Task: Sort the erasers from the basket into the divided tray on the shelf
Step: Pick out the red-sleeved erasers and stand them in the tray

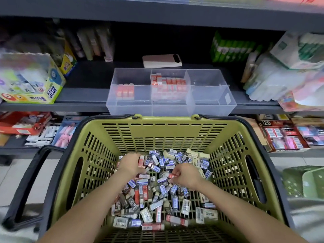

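A green basket (171,130) with black handles holds several loose erasers (163,193) in red, blue, grey and cream sleeves. Both my hands are down in the pile. My left hand (130,163) curls around a red-sleeved eraser (141,161) at the pile's far left. My right hand (185,175) pinches another red-sleeved eraser (173,175) near the middle. On the shelf beyond stands a clear divided tray (210,104). Its left front compartment holds three red erasers (125,91), and its middle compartment holds several red erasers (168,85). The right compartments look empty.
A pink-white power bank (162,60) lies behind the tray. A yellow glue box (33,79) stands on the shelf at left, packaged goods (284,71) at right. A lower shelf carries stationery boxes (282,135). A green basket stack (305,181) sits on the floor at right.
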Tool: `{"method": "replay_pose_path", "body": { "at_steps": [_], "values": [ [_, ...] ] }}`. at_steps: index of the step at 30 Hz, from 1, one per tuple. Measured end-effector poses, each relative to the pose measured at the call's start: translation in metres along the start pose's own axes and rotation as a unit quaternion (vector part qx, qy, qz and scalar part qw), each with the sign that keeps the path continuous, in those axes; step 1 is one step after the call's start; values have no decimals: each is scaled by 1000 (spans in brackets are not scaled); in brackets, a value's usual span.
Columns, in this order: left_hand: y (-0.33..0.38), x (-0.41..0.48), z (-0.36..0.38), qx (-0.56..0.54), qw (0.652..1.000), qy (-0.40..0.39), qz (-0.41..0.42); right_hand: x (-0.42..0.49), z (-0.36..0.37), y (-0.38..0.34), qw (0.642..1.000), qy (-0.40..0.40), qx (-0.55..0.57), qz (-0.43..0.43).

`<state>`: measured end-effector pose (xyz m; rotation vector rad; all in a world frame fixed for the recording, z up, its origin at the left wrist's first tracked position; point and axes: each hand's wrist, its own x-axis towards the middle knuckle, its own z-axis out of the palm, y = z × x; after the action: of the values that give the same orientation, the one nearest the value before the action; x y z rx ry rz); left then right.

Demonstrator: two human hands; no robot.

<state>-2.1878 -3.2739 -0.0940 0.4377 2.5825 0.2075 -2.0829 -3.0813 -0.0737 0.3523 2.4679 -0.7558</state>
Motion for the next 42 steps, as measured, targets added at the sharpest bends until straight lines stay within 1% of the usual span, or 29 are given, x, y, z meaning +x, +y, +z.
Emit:
{"method": "replay_pose_path", "body": {
  "at_steps": [2, 4, 6, 8, 10, 11, 12, 13, 14, 15, 16, 18, 20, 21, 22, 23, 24, 25, 26, 27, 29, 30, 31, 32, 33, 35, 37, 39, 42],
  "values": [
    [1, -4, -1, -15, 1000, 3, 5, -1, -1, -1, 1000, -5, 18, -2],
    [2, -10, -3, -73, 997, 23, -7, -2, -3, -2, 999, -11, 53, -2],
    [1, -18, -7, -151, 986, 60, -32, -6, -5, -6, 986, -18, 165, 11],
    [1, -24, -15, -227, 969, 84, -51, -10, -10, -17, 957, -16, 290, 25],
    [2, -33, -28, -320, 944, 50, -67, -13, -14, -33, 930, -13, 368, 15],
    [5, -39, -37, -407, 909, 14, -86, -14, -15, -43, 919, -10, 394, -3],
    [8, -46, -46, -509, 854, -30, -109, -15, -15, -54, 909, -8, 415, -25],
    [12, -54, -56, -603, 783, -75, -132, -16, -14, -65, 901, -4, 431, -45],
    [15, -61, -64, -672, 717, -109, -146, -18, -12, -76, 896, 2, 440, -63],
    [17, -67, -69, -704, 683, -129, -145, -20, -10, -87, 893, 10, 442, -83],
    [18, -73, -72, -715, 672, -140, -134, -21, -9, -96, 895, 17, 434, -103],
    [19, -82, -74, -708, 684, -129, -114, -23, -9, -107, 896, 3, 417, -152],
    [16, -87, -75, -700, 696, -85, -132, -22, -7, -105, 882, -44, 433, -181],
    [13, -89, -76, -700, 696, -66, -148, -22, -4, -101, 885, -53, 425, -184],
    [10, -90, -78, -696, 698, -54, -160, -21, 2, -96, 904, -40, 381, -192],
    [6, -91, -80, -679, 714, -46, -165, -20, 10, -90, 933, -4, 290, -211],
    [2, -93, -82, -656, 736, -41, -164, -17, 20, -84, 954, 42, 169, -246],
    [-2, -95, -84, -633, 757, -36, -157, -14, 32, -81, 952, 85, 57, -287],
    [-6, -97, -87, -614, 775, -25, -148, -11, 42, -82, 940, 110, -17, -323],
    [-9, -98, -91, -601, 788, -7, -138, -6, 51, -85, 930, 116, -49, -345],
    [-17, -100, -102, -590, 799, 44, -109, 7, 67, -93, 924, 125, -53, -356],
    [-21, -102, -108, -598, 793, 71, -94, 13, 74, -97, 924, 134, -66, -352],
    [-24, -103, -113, -615, 779, 94, -79, 17, 81, -101, 924, 137, -95, -343],
    [-28, -105, -119, -638, 760, 109, -62, 20, 87, -103, 922, 122, -141, -339],
    [-31, -107, -123, -657, 743, 121, -43, 23, 94, -102, 913, 89, -192, -348],
    [-34, -110, -129, -675, 725, 141, -12, 23, 101, -96, 875, 37, -268, -401],
    [-37, -112, -131, -685, 713, 147, -5, 22, 91, -85, 836, 30, -306, -455],
    [-37, -113, -131, -689, 710, 145, -5, 17, 77, -69, 810, 40, -328, -485],
    [-37, -112, -132, -678, 720, 146, -6, 1, 61, -32, 815, 27, -322, -482]
  ]
}}
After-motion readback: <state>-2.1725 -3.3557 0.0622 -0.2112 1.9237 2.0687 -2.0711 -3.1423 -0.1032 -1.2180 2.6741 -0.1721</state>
